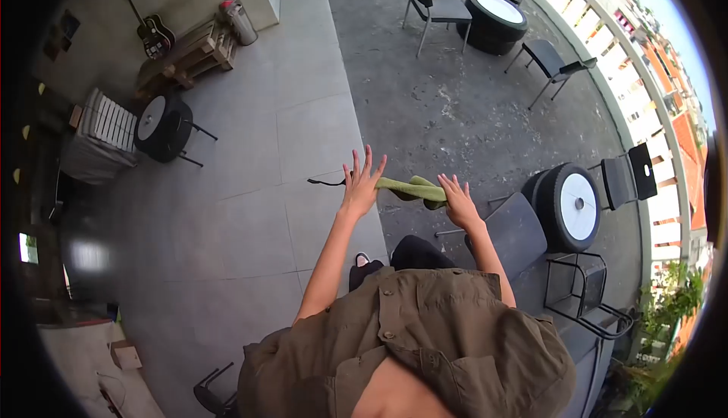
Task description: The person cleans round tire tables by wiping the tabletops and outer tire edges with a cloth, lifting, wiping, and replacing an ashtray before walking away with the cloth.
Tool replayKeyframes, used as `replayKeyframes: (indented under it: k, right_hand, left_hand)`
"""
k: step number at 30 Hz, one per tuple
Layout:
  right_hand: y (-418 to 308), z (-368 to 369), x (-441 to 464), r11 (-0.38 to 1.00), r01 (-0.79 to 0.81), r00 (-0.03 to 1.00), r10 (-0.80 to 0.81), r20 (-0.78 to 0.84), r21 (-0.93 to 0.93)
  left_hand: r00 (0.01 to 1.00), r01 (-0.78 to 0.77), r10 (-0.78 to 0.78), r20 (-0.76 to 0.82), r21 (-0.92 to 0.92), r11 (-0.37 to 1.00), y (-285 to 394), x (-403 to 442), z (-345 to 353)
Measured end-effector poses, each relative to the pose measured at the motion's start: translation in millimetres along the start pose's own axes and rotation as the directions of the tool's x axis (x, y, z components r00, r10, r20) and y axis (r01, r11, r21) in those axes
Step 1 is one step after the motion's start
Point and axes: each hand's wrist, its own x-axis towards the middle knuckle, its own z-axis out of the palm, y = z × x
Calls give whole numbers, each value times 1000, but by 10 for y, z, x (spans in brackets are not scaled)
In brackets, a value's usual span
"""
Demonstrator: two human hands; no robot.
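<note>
A twisted strip of green cloth (pixel 413 189) stretches in the air between both hands, with a loose fold near its right end. At its left end is my left hand (pixel 362 183), fingers spread upward, the cloth held low near the thumb side. A thin black cord (pixel 326 182) sticks out to the left, behind that hand. My right hand (pixel 460 202) holds the right end the same way, its fingers raised and apart. The exact grip of both thumbs is too small to make out.
Tyre tables (pixel 497 12) and black chairs (pixel 546 58) stand on the dark floor beside a white railing (pixel 607 20). Another tyre table (pixel 579 204) is at the right. A wooden bench (pixel 186 60), guitar (pixel 155 37) and tyre stool (pixel 173 130) are at upper left.
</note>
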Motion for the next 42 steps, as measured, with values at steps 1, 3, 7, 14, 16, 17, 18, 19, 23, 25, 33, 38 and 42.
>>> replayKeyframes:
  k: [1, 3, 7, 14, 16, 17, 18, 19, 23, 25, 33, 38, 42]
  right_hand:
    - [64, -37, 26, 997, -37, 999, 37, -5, 63]
    - [189, -118, 98, 968, -143, 990, 141, 26, 206]
    - [659, -298, 306, 858, -276, 960, 266, 84, 433]
    - [1931, -560, 1503, 813, -394, 905, 426, 24, 430]
    - [2216, -805, 1937, 824, -471, 853, 517, -74, 316]
    - [2432, -881, 2176, 825, -487, 827, 541, -152, 288]
    - [2609, -1013, 2400, 822, -505, 797, 561, -224, 261]
    - [2810, -1144, 2600, 842, -490, 791, 538, -291, 225]
    - [3484, -1815, 3258, 892, -430, 790, 448, -420, 142]
    - [3823, -2133, 3579, 899, -407, 801, 436, -409, 162]
    - [5278, -2829, 5142, 586, -230, 761, 606, -231, 777]
    - [6268, -3279, 5938, 602, -408, 692, 694, -198, 687]
    - [6980, -3707, 6581, 502, -285, 665, 717, -209, 816]
  left_hand:
    - [998, -56, 55, -10, -42, 998, -3, 212, 30]
    - [988, -143, 145, 51, -46, 989, -19, 623, 131]
    - [936, -290, 296, 189, -59, 955, 17, 1513, 401]
    - [814, -346, 342, 470, -81, 935, 149, 3375, 934]
    - [799, -359, 314, 512, -11, 933, 206, 3989, 970]
    - [815, -378, 336, 472, -5, 926, 250, 4319, 974]
    - [828, -395, 355, 433, 1, 919, 302, 4672, 975]
    - [837, -406, 371, 402, 2, 914, 346, 4988, 996]
    - [853, -482, 463, 242, 26, 876, 699, 6200, 980]
    - [853, -488, 467, 233, 40, 872, 752, 6799, 1155]
    - [809, -481, 476, 344, -76, 873, 1043, 9282, 1840]
    - [749, -554, 529, 399, -63, 830, 1399, 10969, 2088]
    - [688, -625, 598, 411, -84, 776, 1668, 12137, 2253]
